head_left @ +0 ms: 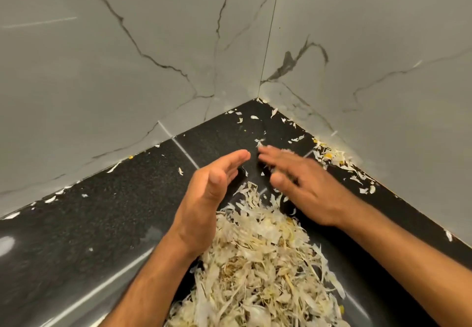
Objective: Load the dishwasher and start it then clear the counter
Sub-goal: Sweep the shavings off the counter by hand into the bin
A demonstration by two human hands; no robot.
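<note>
A large heap of pale, papery vegetable peels [260, 270] lies on the black speckled counter [107, 224], running from the bottom edge up toward the corner. My left hand [207, 199] stands on its edge at the pile's left side, fingers straight and together, palm facing right. My right hand [301, 183] hovers flat over the far end of the pile, fingers spread and blurred by motion. Neither hand holds anything.
Grey marble-patterned wall tiles [153, 58] meet in a corner just beyond the hands. Loose peel scraps [332, 158] lie scattered along the right wall's base, in the corner [255, 117], and along the left wall's base [51, 199].
</note>
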